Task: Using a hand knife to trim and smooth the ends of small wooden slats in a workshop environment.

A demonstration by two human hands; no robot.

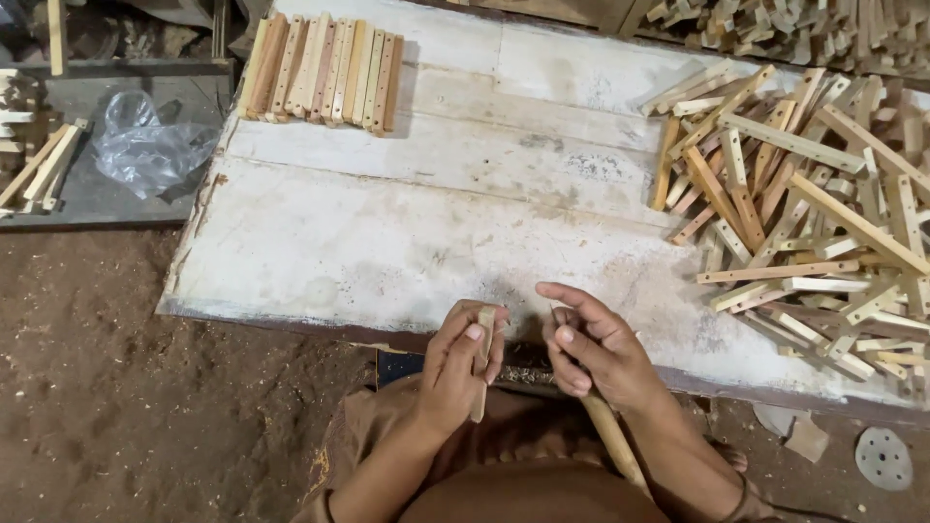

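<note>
Below, seen from the head camera looking down: the left hand (pixel 455 360) is closed around a short wooden stick (pixel 481 363), held roughly upright at the near edge of the white-painted board (pixel 407 242), thumb and fingers wrapped about its upper part while its lower end shows under the palm. Just to its right, the right hand (pixel 591 351) is curled around a tool with a round wooden handle (pixel 610 436); the handle runs back toward the person's lap, and the working tip is too small to make out. The two hands sit near each other but do not touch.

At the far left of the board lies a neat row of finished sticks (pixel 322 70), side by side and touching. On the right, a loose heap of pale sticks (pixel 804 203) spreads over the board, lying crosswise at many angles. Left of the board, a crumpled clear plastic bag (pixel 145 145) rests on a grey surface. Sawdust-covered ground (pixel 107 387) fills the near left.
</note>
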